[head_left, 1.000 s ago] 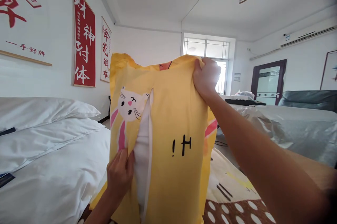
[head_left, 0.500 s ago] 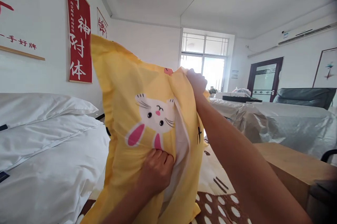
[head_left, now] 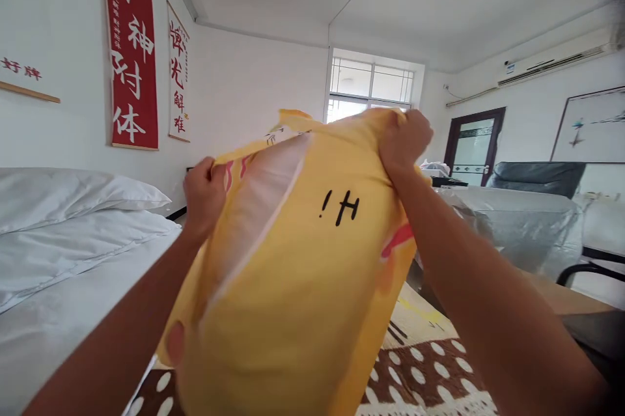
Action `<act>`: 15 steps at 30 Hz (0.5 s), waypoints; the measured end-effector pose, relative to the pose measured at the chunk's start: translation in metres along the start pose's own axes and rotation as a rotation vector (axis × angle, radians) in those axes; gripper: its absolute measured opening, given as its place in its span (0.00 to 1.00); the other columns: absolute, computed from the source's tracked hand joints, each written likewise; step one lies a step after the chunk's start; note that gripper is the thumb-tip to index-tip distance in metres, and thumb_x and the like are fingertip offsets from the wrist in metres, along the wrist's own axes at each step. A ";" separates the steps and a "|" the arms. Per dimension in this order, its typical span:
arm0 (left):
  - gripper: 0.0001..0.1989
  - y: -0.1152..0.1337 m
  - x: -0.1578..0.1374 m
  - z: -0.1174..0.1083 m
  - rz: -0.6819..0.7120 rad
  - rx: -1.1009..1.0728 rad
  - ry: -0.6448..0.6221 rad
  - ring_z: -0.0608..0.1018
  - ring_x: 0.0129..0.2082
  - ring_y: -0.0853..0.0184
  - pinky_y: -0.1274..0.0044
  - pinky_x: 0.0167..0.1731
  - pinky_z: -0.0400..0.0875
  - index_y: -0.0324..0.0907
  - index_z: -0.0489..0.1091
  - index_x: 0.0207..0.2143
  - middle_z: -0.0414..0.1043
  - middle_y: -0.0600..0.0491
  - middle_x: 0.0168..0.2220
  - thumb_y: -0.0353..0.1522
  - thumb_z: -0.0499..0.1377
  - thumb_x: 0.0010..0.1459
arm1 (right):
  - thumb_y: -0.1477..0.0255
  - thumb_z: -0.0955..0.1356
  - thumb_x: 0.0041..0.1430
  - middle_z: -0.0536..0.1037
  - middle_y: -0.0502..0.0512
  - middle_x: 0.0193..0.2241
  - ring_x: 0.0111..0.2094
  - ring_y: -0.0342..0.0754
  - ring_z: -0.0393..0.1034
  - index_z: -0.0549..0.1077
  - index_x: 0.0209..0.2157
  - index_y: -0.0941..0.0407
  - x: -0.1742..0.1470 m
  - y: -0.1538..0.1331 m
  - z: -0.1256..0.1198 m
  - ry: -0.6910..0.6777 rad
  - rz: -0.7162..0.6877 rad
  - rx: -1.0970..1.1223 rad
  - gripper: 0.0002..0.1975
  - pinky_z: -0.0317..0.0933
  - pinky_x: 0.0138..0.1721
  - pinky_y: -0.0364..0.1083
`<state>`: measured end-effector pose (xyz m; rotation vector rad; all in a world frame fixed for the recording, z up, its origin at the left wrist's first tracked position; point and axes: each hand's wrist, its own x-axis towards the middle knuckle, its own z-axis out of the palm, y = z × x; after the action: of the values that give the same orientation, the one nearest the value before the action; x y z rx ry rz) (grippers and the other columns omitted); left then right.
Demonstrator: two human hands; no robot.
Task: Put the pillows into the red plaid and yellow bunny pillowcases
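A yellow pillowcase (head_left: 293, 260) with a white pillow (head_left: 263, 194) inside hangs upright in front of me, partly blurred. "Hi" is printed on the side facing me. My left hand (head_left: 202, 191) is closed on the edge of the opening at the left and pulls it outward, so the pillow shows through a long gap. At the upper right, my right hand (head_left: 405, 139) is closed around a bunched top corner of the case. The bunny print is mostly turned out of sight.
White pillows (head_left: 73, 240) lie stacked at the left. Below is a brown blanket with white dots (head_left: 420, 370). A plastic-covered piece of furniture (head_left: 527, 227), a dark leather chair (head_left: 537, 178) and a cardboard box (head_left: 561, 292) stand at the right.
My left hand has moved from the middle of the case up and left to the opening's edge. The case has turned, its gap is wider, and my right hand has shifted right.
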<state>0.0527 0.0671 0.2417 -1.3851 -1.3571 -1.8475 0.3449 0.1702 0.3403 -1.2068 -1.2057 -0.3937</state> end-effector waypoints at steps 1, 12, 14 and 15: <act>0.16 -0.001 0.012 0.005 0.013 0.022 -0.035 0.55 0.20 0.69 0.76 0.23 0.48 0.45 0.47 0.19 0.46 0.59 0.18 0.30 0.50 0.56 | 0.69 0.54 0.63 0.72 0.64 0.35 0.37 0.54 0.65 0.67 0.36 0.57 -0.010 0.017 -0.002 0.040 0.091 -0.045 0.13 0.55 0.36 0.50; 0.12 -0.048 -0.100 0.079 0.232 0.218 -0.963 0.73 0.24 0.64 0.76 0.23 0.54 0.43 0.66 0.24 0.71 0.51 0.23 0.33 0.50 0.60 | 0.56 0.56 0.53 0.78 0.60 0.28 0.35 0.63 0.74 0.70 0.23 0.46 -0.212 0.249 -0.063 -0.899 0.028 -0.444 0.17 0.62 0.33 0.57; 0.10 -0.058 -0.149 0.092 0.282 0.233 -1.150 0.74 0.24 0.63 0.77 0.23 0.56 0.42 0.67 0.24 0.73 0.50 0.23 0.32 0.53 0.59 | 0.55 0.61 0.43 0.77 0.60 0.25 0.33 0.64 0.74 0.67 0.15 0.45 -0.220 0.270 -0.069 -1.028 0.003 -0.536 0.12 0.62 0.30 0.58; 0.09 -0.061 -0.171 0.096 0.309 0.231 -1.235 0.75 0.24 0.63 0.77 0.22 0.58 0.42 0.68 0.24 0.73 0.50 0.23 0.31 0.54 0.57 | 0.56 0.62 0.39 0.76 0.60 0.23 0.32 0.64 0.74 0.66 0.13 0.45 -0.220 0.274 -0.069 -1.060 -0.009 -0.556 0.11 0.63 0.30 0.58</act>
<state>0.1130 0.1453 0.0619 -2.5394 -1.6001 -0.4872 0.5090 0.1404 0.0232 -2.0052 -2.0783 -0.0570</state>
